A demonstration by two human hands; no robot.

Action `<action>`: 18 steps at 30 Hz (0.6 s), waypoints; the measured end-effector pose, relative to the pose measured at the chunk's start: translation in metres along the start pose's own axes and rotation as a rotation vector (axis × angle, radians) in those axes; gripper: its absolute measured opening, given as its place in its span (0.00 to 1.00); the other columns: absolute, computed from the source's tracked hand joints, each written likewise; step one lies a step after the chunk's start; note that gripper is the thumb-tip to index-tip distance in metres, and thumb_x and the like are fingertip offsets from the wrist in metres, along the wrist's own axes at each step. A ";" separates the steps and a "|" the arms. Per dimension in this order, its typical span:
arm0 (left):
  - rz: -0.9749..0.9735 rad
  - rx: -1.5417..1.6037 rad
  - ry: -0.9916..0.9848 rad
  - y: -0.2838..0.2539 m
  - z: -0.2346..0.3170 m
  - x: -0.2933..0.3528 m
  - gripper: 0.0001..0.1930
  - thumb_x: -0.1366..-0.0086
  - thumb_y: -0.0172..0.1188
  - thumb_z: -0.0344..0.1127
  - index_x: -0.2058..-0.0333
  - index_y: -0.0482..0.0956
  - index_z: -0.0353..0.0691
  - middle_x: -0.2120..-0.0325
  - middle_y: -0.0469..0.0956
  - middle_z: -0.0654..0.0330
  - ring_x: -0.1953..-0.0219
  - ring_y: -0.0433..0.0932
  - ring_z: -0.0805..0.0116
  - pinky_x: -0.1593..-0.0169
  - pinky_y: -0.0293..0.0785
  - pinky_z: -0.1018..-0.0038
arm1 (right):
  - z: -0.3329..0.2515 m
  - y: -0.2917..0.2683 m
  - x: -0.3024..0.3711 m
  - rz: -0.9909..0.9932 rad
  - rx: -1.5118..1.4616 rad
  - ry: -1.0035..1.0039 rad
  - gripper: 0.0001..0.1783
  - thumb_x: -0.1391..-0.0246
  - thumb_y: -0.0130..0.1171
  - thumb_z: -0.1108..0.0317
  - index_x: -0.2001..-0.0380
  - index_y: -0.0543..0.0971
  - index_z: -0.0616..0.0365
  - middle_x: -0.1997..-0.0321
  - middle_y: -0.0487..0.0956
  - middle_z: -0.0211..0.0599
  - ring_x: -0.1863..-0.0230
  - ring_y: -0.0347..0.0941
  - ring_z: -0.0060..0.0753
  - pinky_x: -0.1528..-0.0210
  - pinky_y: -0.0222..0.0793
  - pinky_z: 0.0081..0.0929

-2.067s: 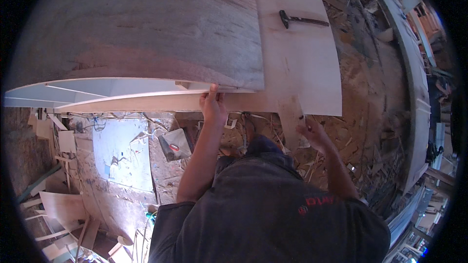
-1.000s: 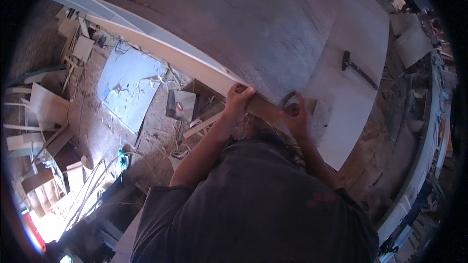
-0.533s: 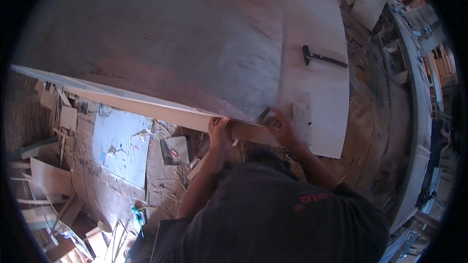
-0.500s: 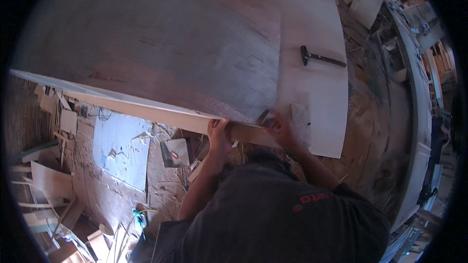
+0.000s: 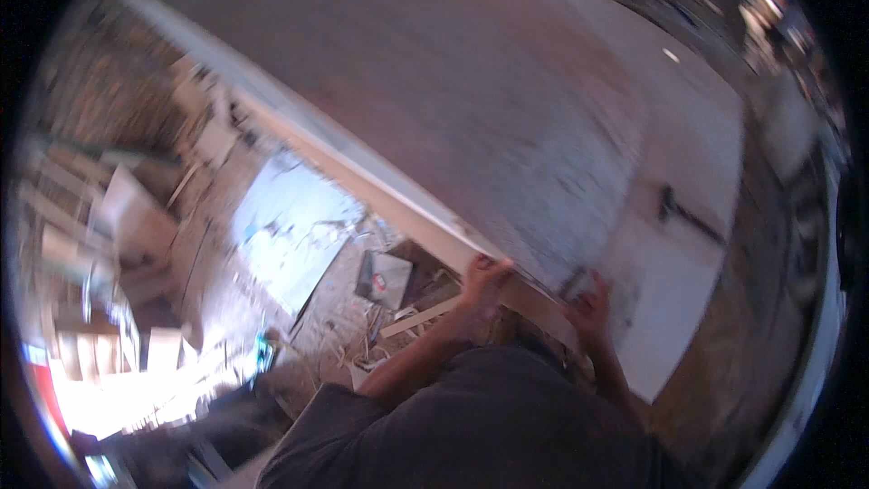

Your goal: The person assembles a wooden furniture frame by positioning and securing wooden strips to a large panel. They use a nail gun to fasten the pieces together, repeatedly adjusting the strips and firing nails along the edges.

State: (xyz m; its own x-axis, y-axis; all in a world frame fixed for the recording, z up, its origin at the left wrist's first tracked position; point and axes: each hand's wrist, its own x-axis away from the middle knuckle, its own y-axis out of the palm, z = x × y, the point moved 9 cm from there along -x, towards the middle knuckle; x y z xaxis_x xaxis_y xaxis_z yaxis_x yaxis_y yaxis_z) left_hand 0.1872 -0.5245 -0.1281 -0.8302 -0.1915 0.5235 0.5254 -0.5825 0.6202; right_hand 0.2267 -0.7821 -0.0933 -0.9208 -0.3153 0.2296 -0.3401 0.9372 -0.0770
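Note:
A large panel with a brownish-grey top sheet (image 5: 489, 127) lies in front of me, a pale strip (image 5: 362, 183) running along its near edge. At that edge, near the panel's right corner, my left hand (image 5: 484, 285) is closed, its fingers pinching the strip. To its right my right hand (image 5: 593, 312) is closed on a small dark flat piece (image 5: 574, 282), held by the corner of the top sheet. Motion blur hides what kind of piece it is. A hammer (image 5: 695, 217) with a dark handle lies on the white board (image 5: 674, 308) under the panel, right of my hands.
On the littered floor at left lie a bluish-white sheet (image 5: 290, 217), a square box (image 5: 384, 279) with a red mark, and wood offcuts (image 5: 136, 217). A long pale edge (image 5: 819, 380) curves along the far right. Bright light falls at lower left.
My view has turned, so the panel, hammer and floor things appear rotated clockwise. Both hands stay at the panel's near edge by the corner, still holding the strip and the dark piece.

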 end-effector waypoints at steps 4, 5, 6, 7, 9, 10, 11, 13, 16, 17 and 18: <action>0.150 -0.007 -0.008 -0.002 0.023 0.027 0.29 0.39 0.67 0.28 0.43 0.63 0.32 0.52 0.73 0.50 0.50 0.75 0.58 0.43 0.75 0.64 | 0.018 0.005 0.001 0.052 -0.037 0.048 0.56 0.58 0.72 0.74 0.27 0.53 0.51 0.63 0.73 0.32 0.63 0.73 0.27 0.63 0.73 0.25; 0.148 0.020 -0.033 -0.002 0.020 0.029 0.32 0.42 0.70 0.27 0.43 0.62 0.31 0.49 0.72 0.49 0.47 0.75 0.57 0.39 0.73 0.63 | 0.043 -0.006 -0.005 0.020 -0.024 -0.010 0.56 0.59 0.72 0.74 0.27 0.53 0.51 0.62 0.73 0.34 0.63 0.73 0.28 0.62 0.74 0.25; 0.147 0.019 -0.011 -0.008 0.022 0.032 0.32 0.42 0.70 0.27 0.43 0.62 0.31 0.49 0.72 0.49 0.47 0.74 0.57 0.39 0.73 0.63 | 0.047 -0.003 -0.008 -0.006 -0.025 -0.056 0.56 0.59 0.72 0.75 0.27 0.53 0.52 0.61 0.74 0.36 0.63 0.74 0.29 0.61 0.74 0.26; 0.138 0.018 0.007 -0.013 0.022 0.035 0.32 0.42 0.71 0.27 0.43 0.63 0.31 0.49 0.72 0.49 0.47 0.74 0.57 0.39 0.72 0.62 | 0.050 -0.001 -0.010 -0.029 -0.024 -0.103 0.56 0.58 0.72 0.75 0.27 0.53 0.52 0.60 0.74 0.37 0.63 0.74 0.30 0.60 0.75 0.26; 0.119 0.006 0.022 -0.019 0.023 0.040 0.31 0.42 0.71 0.28 0.44 0.64 0.31 0.50 0.72 0.50 0.46 0.74 0.57 0.38 0.72 0.62 | 0.035 0.010 0.000 -0.062 0.002 -0.134 0.57 0.58 0.72 0.76 0.27 0.52 0.52 0.59 0.75 0.40 0.62 0.75 0.32 0.58 0.76 0.27; 0.107 -0.003 0.021 -0.021 0.025 0.043 0.31 0.41 0.71 0.28 0.44 0.64 0.31 0.50 0.72 0.50 0.46 0.74 0.57 0.38 0.72 0.62 | 0.027 0.014 0.006 -0.069 0.035 -0.128 0.57 0.58 0.72 0.76 0.27 0.52 0.52 0.58 0.76 0.41 0.62 0.76 0.33 0.57 0.76 0.28; 0.098 -0.011 0.021 -0.022 0.027 0.048 0.31 0.41 0.71 0.28 0.44 0.64 0.31 0.50 0.72 0.50 0.46 0.74 0.57 0.38 0.71 0.62 | 0.020 0.019 0.011 -0.072 0.105 -0.081 0.57 0.57 0.72 0.77 0.27 0.51 0.53 0.57 0.76 0.41 0.62 0.76 0.33 0.57 0.76 0.28; 0.065 0.021 0.033 -0.031 0.026 0.047 0.31 0.42 0.71 0.29 0.44 0.65 0.30 0.51 0.73 0.50 0.46 0.74 0.58 0.38 0.71 0.62 | 0.005 0.034 0.019 -0.105 0.089 0.003 0.57 0.57 0.72 0.77 0.26 0.51 0.53 0.58 0.76 0.40 0.61 0.77 0.33 0.57 0.76 0.29; 0.103 -0.005 0.000 -0.028 0.035 0.054 0.32 0.43 0.72 0.28 0.43 0.64 0.30 0.50 0.73 0.50 0.46 0.74 0.58 0.38 0.71 0.62 | -0.010 0.049 0.022 -0.147 0.065 0.062 0.57 0.55 0.72 0.76 0.26 0.50 0.53 0.59 0.75 0.38 0.61 0.78 0.32 0.57 0.76 0.28; 0.134 -0.018 -0.022 -0.028 0.037 0.058 0.33 0.43 0.72 0.28 0.43 0.64 0.30 0.50 0.73 0.50 0.46 0.74 0.58 0.38 0.71 0.61 | -0.008 0.050 0.019 -0.152 0.211 0.037 0.57 0.55 0.72 0.76 0.26 0.50 0.53 0.60 0.75 0.38 0.60 0.78 0.32 0.57 0.76 0.27; 0.132 -0.002 -0.027 -0.028 0.035 0.060 0.33 0.44 0.73 0.29 0.43 0.65 0.31 0.50 0.74 0.51 0.46 0.74 0.59 0.39 0.72 0.62 | -0.009 0.051 0.019 -0.153 0.256 0.021 0.56 0.54 0.72 0.76 0.26 0.50 0.52 0.61 0.76 0.37 0.60 0.78 0.31 0.57 0.76 0.27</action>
State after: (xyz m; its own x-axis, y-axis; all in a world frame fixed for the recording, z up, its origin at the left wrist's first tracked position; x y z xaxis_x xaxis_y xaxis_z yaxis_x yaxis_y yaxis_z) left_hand 0.1292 -0.4924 -0.0933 -0.7487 -0.2449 0.6160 0.6291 -0.5556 0.5436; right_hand 0.1935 -0.7391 -0.0841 -0.8520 -0.4443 0.2770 -0.5141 0.8101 -0.2819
